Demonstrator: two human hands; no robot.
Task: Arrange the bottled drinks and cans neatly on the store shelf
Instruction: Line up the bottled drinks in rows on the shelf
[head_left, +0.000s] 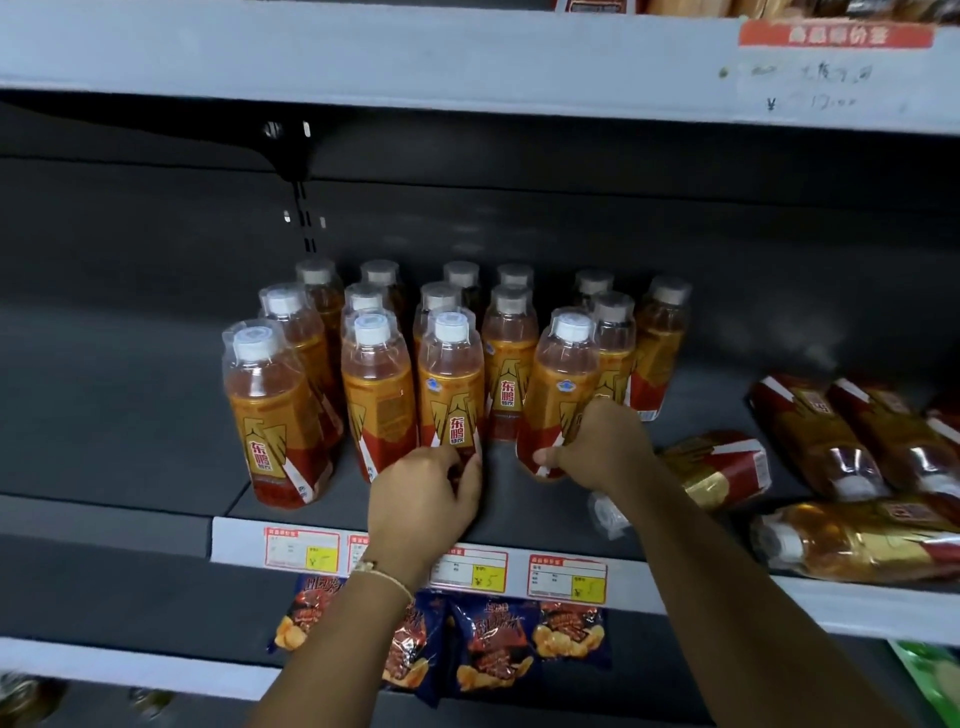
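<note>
1. I take the dark shelf (130, 415) as my landmark. Its board carries a block of upright bottles (452, 332) around the middle, several rows deep, and toward its right end a loose group of fallen bottles (841, 457) lies on its side.
2. The nearest fallen bottle (722, 467) lies just right of the block, behind my right forearm.
3. On the shelf's front row, my left hand (423, 499) is closed around the base of the front-centre bottle (451, 389), fingers wrapped on the lower label.
4. My right hand (597, 447) grips the lower body of the front-right bottle (561, 395), thumb pointing left across the label. This bottle leans slightly left.
5. The step, as I judge it, is squaring these two into the front row. I would stand the right one upright, close the gap between them, and turn both labels toward the shelf's front edge, pushing low so nothing behind gets knocked.
6. The bottles are clear plastic with amber drink, white caps under a clear seal, and orange, gold and red wraps with printed characters.
7. Yellow price tags (567, 577) sit on the shelf's front lip.
</note>
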